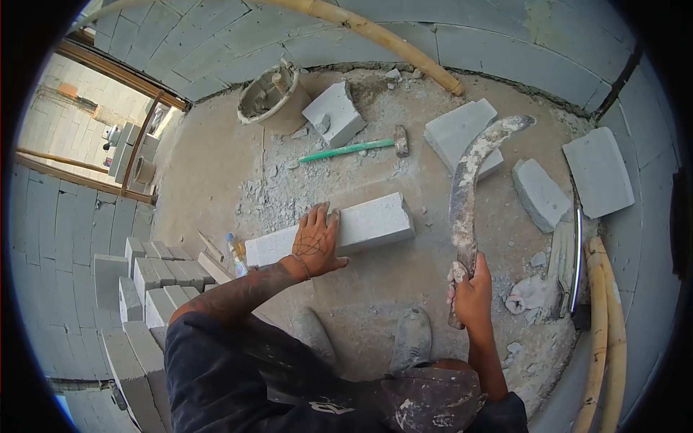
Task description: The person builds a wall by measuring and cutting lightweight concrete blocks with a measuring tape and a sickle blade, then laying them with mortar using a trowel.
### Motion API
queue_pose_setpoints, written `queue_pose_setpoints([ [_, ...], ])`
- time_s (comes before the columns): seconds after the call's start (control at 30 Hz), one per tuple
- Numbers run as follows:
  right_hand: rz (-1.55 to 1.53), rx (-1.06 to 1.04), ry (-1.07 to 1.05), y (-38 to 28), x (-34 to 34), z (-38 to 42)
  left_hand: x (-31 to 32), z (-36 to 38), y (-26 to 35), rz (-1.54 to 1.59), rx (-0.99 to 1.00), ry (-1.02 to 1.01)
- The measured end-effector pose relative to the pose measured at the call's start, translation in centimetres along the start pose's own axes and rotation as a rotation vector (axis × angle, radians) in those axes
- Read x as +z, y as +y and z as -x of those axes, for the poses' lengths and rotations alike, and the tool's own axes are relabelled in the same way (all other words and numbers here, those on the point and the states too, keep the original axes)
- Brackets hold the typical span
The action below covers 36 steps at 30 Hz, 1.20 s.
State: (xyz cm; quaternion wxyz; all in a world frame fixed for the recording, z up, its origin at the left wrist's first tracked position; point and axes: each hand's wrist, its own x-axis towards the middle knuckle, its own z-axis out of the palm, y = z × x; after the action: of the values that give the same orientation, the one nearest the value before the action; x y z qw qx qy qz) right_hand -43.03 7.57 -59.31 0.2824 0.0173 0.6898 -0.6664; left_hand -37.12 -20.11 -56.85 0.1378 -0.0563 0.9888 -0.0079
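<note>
My left hand (315, 242) lies on top of a long, pale grey lightweight concrete block (372, 221), fingers stretched out and thumb apart. The block rests lengthwise across the floor in front of my boots. My right hand (473, 292) is wrapped round the handle of a curved machete (465, 180), raised to the right of the block. Its worn blade is crusted with whitish residue, and the tip bends to the right. Blade and block are apart. Beyond the block lies a hammer (361, 149) with a green handle, among crumbled chips.
A mortar-caked bucket (278, 97) and broken block pieces (336, 114) sit near the far wall. More pieces (540, 193) lie at right, beside bamboo poles (603, 325). Stacked blocks (148, 278) stand at left, near a plastic bottle (236, 252). A bamboo pole (382, 36) leans across the back.
</note>
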Motion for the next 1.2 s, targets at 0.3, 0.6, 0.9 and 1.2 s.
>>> queue_pose_setpoints([
  [0.3,0.266,-0.453,-0.287,-2.4,5.3,1.6,-2.7,3.4,11.7,1.219,-0.098,-0.058],
  [0.6,0.333,-1.082,-0.853,-9.3,15.2,2.9,-8.8,11.3,3.8,1.235,-0.446,0.772],
  [0.9,0.321,-1.263,-0.904,-9.5,18.4,0.6,-17.4,28.7,2.1,1.167,-0.92,1.158],
  [1.2,0.889,-0.953,-0.299,-1.9,13.4,-14.1,-21.8,47.8,3.5,0.081,-1.721,1.25],
])
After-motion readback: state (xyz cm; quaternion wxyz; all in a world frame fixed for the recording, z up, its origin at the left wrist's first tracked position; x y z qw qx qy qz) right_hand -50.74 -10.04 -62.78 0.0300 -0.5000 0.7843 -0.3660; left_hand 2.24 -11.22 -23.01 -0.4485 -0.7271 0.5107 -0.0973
